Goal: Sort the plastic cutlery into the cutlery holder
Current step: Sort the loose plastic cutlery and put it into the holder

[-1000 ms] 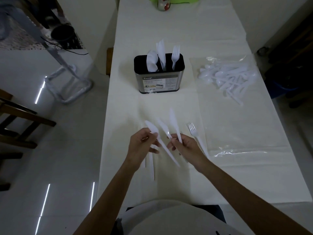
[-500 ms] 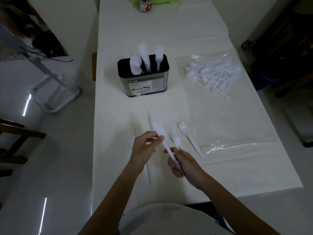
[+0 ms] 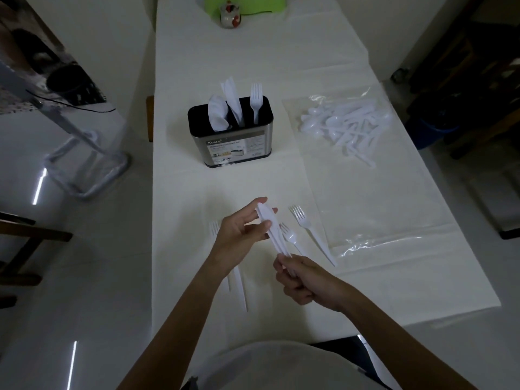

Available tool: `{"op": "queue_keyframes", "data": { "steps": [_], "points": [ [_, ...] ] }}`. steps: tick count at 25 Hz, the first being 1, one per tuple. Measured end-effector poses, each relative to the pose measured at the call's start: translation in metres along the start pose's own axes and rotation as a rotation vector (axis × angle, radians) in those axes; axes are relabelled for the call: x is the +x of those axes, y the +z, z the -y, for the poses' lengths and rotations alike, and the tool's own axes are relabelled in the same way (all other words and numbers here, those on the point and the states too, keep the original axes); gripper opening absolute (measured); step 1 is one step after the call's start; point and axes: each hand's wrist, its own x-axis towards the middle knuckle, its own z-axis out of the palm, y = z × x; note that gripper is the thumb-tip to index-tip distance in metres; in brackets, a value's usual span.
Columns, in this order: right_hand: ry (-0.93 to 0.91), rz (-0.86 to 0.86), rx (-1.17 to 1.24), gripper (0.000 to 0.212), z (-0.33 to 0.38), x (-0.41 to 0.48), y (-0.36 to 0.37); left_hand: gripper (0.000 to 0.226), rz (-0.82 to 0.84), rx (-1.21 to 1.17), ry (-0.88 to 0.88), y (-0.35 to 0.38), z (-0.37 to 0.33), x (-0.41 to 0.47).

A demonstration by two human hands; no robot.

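My right hand (image 3: pixel 304 280) grips the handles of a small bunch of white plastic spoons (image 3: pixel 270 225), held above the table's near middle. My left hand (image 3: pixel 240 235) pinches the bowl end of the same bunch with fingers and thumb. The black and steel cutlery holder (image 3: pixel 233 144) stands further back, with spoons, knives and a fork upright in separate slots. Two white forks (image 3: pixel 308 230) lie on the cloth just right of my hands. More cutlery (image 3: pixel 239 280) lies under my left wrist, partly hidden.
A clear plastic sheet (image 3: pixel 365 209) covers the table's right side, bearing a pile of white cutlery (image 3: pixel 346 128) at the back right. A small jar (image 3: pixel 230 15) and a green item stand at the far end. Table edges run close on the left and near side.
The spoons that were fanned apart between both hands are now gathered into one bunch. My right hand slid down to the handles and my left hand rose to the bowl end.
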Motion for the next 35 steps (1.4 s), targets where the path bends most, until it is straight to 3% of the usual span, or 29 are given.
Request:
{"op": "queue_keyframes", "data": {
  "steps": [5,9,15,18,22,25,30,32,35],
  "points": [
    [-0.022,0.026,-0.055,0.024,0.006,0.003,-0.003,0.038,0.005,0.049,-0.016,-0.003,-0.011,0.007],
    [-0.166,-0.066,-0.017,0.041,0.009,0.006,-0.004,0.045,0.017,0.017,-0.008,-0.003,-0.014,0.011],
    [-0.092,-0.014,-0.566,0.021,0.046,0.011,-0.024,0.039,0.124,0.089,0.012,-0.006,-0.020,0.021],
    [-0.053,-0.024,-0.485,0.012,0.061,0.017,-0.031,0.039,0.155,0.141,0.047,-0.009,-0.029,0.029],
    [-0.100,-0.058,-0.497,0.025,0.081,0.032,-0.034,0.045,0.178,0.156,0.073,-0.019,-0.045,0.045],
    [-0.171,-0.148,-0.518,0.033,0.114,0.044,-0.038,0.058,0.057,0.114,0.173,-0.032,-0.058,0.062],
    [-0.542,-0.406,-0.377,0.024,0.205,0.063,-0.040,0.045,-0.449,0.083,0.342,-0.073,-0.081,0.099],
    [-0.693,-0.489,-0.311,0.019,0.238,0.076,-0.038,0.045,-0.565,0.086,0.298,-0.088,-0.083,0.113],
    [-0.825,-0.573,-0.296,0.015,0.266,0.102,-0.035,0.046,-0.589,0.050,0.185,-0.100,-0.070,0.136]
  ]
}}
